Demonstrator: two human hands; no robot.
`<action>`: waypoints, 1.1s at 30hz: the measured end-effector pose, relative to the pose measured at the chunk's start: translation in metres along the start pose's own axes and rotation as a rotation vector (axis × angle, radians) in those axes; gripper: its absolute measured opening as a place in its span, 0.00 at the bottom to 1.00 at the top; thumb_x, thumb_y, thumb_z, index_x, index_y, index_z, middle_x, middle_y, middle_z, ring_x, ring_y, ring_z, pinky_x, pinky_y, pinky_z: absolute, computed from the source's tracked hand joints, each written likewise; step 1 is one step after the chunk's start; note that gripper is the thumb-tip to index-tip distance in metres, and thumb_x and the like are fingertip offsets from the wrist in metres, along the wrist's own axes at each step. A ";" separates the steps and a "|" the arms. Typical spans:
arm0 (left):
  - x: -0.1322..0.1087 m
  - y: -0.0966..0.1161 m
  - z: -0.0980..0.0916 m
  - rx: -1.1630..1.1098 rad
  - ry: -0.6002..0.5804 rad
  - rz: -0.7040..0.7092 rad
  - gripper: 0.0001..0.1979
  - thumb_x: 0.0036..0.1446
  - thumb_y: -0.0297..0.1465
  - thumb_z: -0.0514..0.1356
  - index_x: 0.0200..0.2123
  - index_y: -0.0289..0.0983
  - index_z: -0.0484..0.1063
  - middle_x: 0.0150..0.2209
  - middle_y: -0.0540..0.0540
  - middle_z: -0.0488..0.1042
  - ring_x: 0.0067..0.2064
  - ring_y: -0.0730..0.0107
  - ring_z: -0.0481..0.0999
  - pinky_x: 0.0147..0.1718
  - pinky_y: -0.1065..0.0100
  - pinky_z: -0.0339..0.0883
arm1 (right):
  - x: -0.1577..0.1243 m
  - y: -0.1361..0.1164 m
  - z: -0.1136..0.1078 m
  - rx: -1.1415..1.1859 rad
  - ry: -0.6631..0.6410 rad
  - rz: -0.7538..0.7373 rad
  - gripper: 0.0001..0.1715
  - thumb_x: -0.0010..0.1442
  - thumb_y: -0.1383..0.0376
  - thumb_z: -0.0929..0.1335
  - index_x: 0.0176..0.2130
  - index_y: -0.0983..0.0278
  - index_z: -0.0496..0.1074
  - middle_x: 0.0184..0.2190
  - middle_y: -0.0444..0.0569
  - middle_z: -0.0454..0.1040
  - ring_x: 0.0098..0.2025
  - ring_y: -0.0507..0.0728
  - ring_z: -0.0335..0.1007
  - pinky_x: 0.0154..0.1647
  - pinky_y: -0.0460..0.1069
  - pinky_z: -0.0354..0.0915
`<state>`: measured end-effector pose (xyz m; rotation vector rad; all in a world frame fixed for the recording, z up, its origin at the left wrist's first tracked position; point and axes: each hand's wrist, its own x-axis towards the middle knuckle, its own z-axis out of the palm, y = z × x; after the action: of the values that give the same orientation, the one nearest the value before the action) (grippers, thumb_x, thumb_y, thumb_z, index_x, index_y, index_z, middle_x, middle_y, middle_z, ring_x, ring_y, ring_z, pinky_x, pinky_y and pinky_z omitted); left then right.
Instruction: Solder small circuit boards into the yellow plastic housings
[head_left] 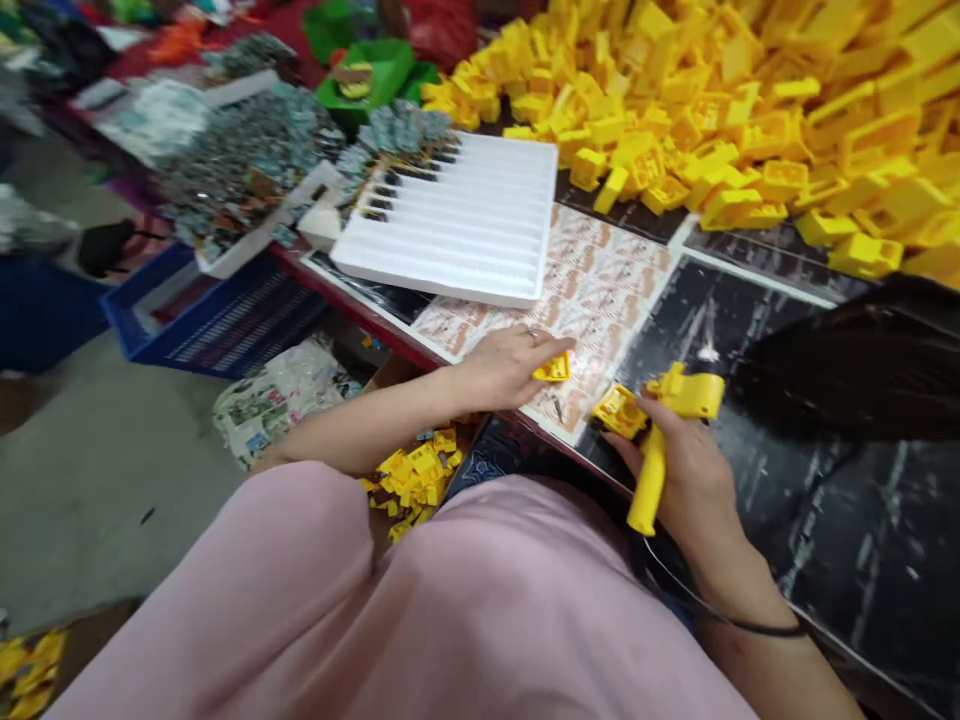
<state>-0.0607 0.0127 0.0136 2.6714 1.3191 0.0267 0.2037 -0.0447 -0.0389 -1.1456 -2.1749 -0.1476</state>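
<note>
My left hand [499, 368] has its fingers [544, 345] closed on a small yellow plastic part [553, 368], over a printed paper sheet [592, 310] near the table's [750, 520] front edge. My right hand [679, 470] grips a yellow plastic handle piece [664, 440], with a square yellow part [619, 412] touching it. Big yellow parts pile [675, 120] along the far edge.

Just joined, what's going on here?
A person is working with bare hands at a black-topped bench. The left hand rests on a printed paper sheet, fingers on a small yellow plastic part. The right hand grips a yellow plastic handle-shaped part beside a square yellow part. A heap of yellow parts lies beyond a white ribbed tray.
</note>
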 end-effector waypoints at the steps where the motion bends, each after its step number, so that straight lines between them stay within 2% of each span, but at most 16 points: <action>1: 0.004 0.002 -0.001 0.024 -0.015 -0.030 0.27 0.68 0.40 0.54 0.67 0.39 0.63 0.59 0.41 0.75 0.51 0.59 0.77 0.48 0.61 0.71 | -0.001 0.002 0.000 0.016 0.012 -0.019 0.31 0.63 0.59 0.73 0.61 0.64 0.66 0.42 0.53 0.80 0.34 0.59 0.76 0.37 0.52 0.70; 4: 0.016 0.012 -0.004 0.083 -0.056 -0.123 0.31 0.67 0.54 0.50 0.65 0.42 0.67 0.54 0.38 0.77 0.50 0.52 0.78 0.42 0.59 0.70 | -0.007 0.012 -0.008 0.075 -0.003 -0.044 0.33 0.63 0.60 0.73 0.64 0.62 0.64 0.48 0.52 0.79 0.39 0.59 0.78 0.38 0.51 0.72; 8: 0.022 0.024 -0.016 -0.003 -0.158 -0.125 0.41 0.64 0.62 0.45 0.62 0.35 0.68 0.43 0.34 0.81 0.47 0.47 0.81 0.37 0.57 0.71 | -0.019 0.024 -0.020 0.092 -0.050 -0.084 0.35 0.64 0.58 0.72 0.65 0.62 0.63 0.49 0.54 0.79 0.40 0.62 0.79 0.39 0.54 0.74; 10: 0.021 0.020 -0.025 -0.062 -0.215 -0.024 0.40 0.65 0.58 0.47 0.66 0.34 0.64 0.44 0.34 0.81 0.46 0.50 0.81 0.39 0.57 0.73 | -0.024 0.028 -0.021 0.087 -0.065 -0.079 0.37 0.63 0.56 0.73 0.66 0.60 0.61 0.50 0.55 0.78 0.42 0.65 0.79 0.44 0.59 0.74; 12: 0.021 0.011 -0.034 -0.066 -0.211 0.152 0.32 0.68 0.48 0.54 0.68 0.37 0.62 0.54 0.35 0.78 0.55 0.52 0.78 0.50 0.57 0.72 | -0.028 0.032 -0.019 0.094 -0.093 -0.049 0.39 0.62 0.55 0.73 0.67 0.59 0.60 0.53 0.58 0.76 0.47 0.69 0.78 0.49 0.64 0.73; 14: 0.023 0.000 -0.038 -0.023 -0.203 0.327 0.29 0.65 0.33 0.59 0.68 0.42 0.63 0.67 0.40 0.67 0.68 0.54 0.66 0.60 0.57 0.65 | -0.031 0.034 -0.016 0.100 -0.113 -0.022 0.39 0.63 0.55 0.72 0.67 0.56 0.60 0.55 0.58 0.75 0.49 0.70 0.78 0.48 0.64 0.74; 16: 0.027 -0.006 -0.037 0.009 -0.237 0.417 0.29 0.63 0.26 0.57 0.67 0.47 0.65 0.72 0.48 0.59 0.70 0.58 0.62 0.60 0.57 0.65 | -0.032 0.035 -0.013 0.113 -0.111 -0.013 0.37 0.64 0.58 0.71 0.68 0.52 0.59 0.53 0.55 0.77 0.47 0.67 0.79 0.44 0.60 0.75; 19: 0.033 -0.001 -0.028 0.046 -0.214 0.397 0.22 0.68 0.32 0.53 0.63 0.47 0.69 0.65 0.48 0.70 0.59 0.59 0.73 0.52 0.56 0.68 | -0.031 0.036 -0.012 0.124 -0.065 -0.062 0.36 0.66 0.58 0.70 0.69 0.52 0.58 0.50 0.52 0.78 0.43 0.63 0.80 0.38 0.55 0.76; 21: 0.034 0.009 -0.021 0.077 -0.145 0.384 0.20 0.68 0.38 0.56 0.61 0.45 0.71 0.58 0.45 0.76 0.55 0.56 0.75 0.52 0.55 0.67 | -0.028 0.037 -0.013 0.099 -0.016 -0.105 0.35 0.66 0.58 0.70 0.68 0.57 0.59 0.51 0.53 0.78 0.42 0.62 0.80 0.38 0.54 0.76; 23: 0.032 0.021 -0.014 0.079 -0.119 0.377 0.23 0.66 0.40 0.59 0.63 0.44 0.70 0.56 0.44 0.78 0.54 0.56 0.75 0.53 0.56 0.67 | -0.025 0.037 -0.013 0.079 -0.003 -0.141 0.33 0.67 0.58 0.69 0.66 0.63 0.61 0.53 0.55 0.77 0.43 0.62 0.81 0.42 0.53 0.76; 25: 0.031 0.025 -0.014 0.054 -0.106 0.357 0.27 0.66 0.43 0.59 0.66 0.43 0.67 0.60 0.42 0.74 0.56 0.57 0.74 0.55 0.56 0.67 | -0.020 0.036 -0.013 0.065 -0.028 -0.170 0.29 0.68 0.59 0.68 0.64 0.65 0.63 0.52 0.57 0.77 0.45 0.63 0.80 0.45 0.54 0.75; 27: 0.032 0.010 -0.022 0.030 -0.026 0.226 0.31 0.64 0.49 0.59 0.66 0.44 0.65 0.66 0.40 0.68 0.62 0.57 0.71 0.59 0.56 0.65 | -0.015 0.035 -0.012 0.036 -0.045 -0.193 0.26 0.68 0.56 0.67 0.60 0.65 0.65 0.49 0.57 0.78 0.44 0.64 0.80 0.42 0.55 0.75; 28: 0.032 -0.006 -0.029 0.028 0.037 0.116 0.33 0.64 0.51 0.59 0.66 0.43 0.64 0.68 0.39 0.65 0.65 0.56 0.68 0.61 0.54 0.63 | -0.013 0.034 -0.013 0.019 -0.045 -0.194 0.26 0.68 0.53 0.67 0.59 0.65 0.66 0.48 0.57 0.78 0.43 0.65 0.80 0.41 0.55 0.75; 29: 0.032 -0.029 -0.039 0.029 0.130 -0.060 0.33 0.62 0.52 0.59 0.66 0.44 0.65 0.68 0.40 0.64 0.67 0.57 0.66 0.64 0.54 0.61 | -0.011 0.033 -0.013 0.009 -0.037 -0.193 0.27 0.68 0.51 0.66 0.58 0.65 0.66 0.47 0.58 0.79 0.42 0.65 0.81 0.38 0.56 0.74; 31: 0.028 -0.090 -0.063 0.058 0.293 -0.362 0.32 0.68 0.45 0.53 0.69 0.33 0.59 0.69 0.30 0.61 0.69 0.49 0.61 0.67 0.46 0.53 | -0.008 0.033 -0.015 0.018 -0.011 -0.176 0.29 0.68 0.48 0.66 0.58 0.66 0.65 0.45 0.59 0.79 0.39 0.65 0.80 0.33 0.55 0.73; 33: 0.017 -0.159 -0.087 0.061 0.558 -0.795 0.30 0.69 0.42 0.53 0.69 0.36 0.58 0.70 0.36 0.61 0.71 0.49 0.57 0.69 0.48 0.50 | -0.010 0.036 -0.016 0.033 0.009 -0.160 0.28 0.68 0.51 0.66 0.58 0.67 0.65 0.45 0.62 0.79 0.37 0.65 0.80 0.29 0.54 0.71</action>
<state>-0.1832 0.1334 0.0739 2.0432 2.4776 0.6696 0.2432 -0.0355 -0.0399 -0.9509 -2.2522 -0.1852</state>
